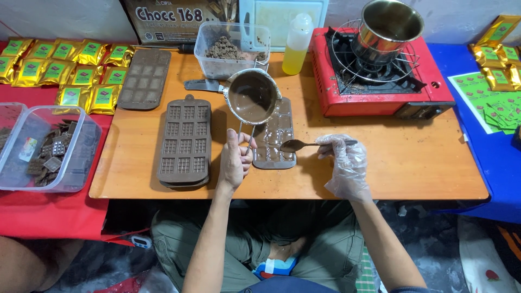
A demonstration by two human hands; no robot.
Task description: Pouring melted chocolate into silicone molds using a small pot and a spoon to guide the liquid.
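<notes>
My left hand grips the wire handle of a small metal pot holding melted chocolate, raised over a clear plastic mould on the wooden table. My right hand, in a thin clear glove, holds a spoon whose bowl carries chocolate at the mould's right edge. A brown silicone bar mould lies just left of my left hand.
Another brown mould, a tub of chocolate crumbs, a yellow squeeze bottle and a red gas stove with a steel pot line the back. Gold packets and clear tubs sit left, green labels right.
</notes>
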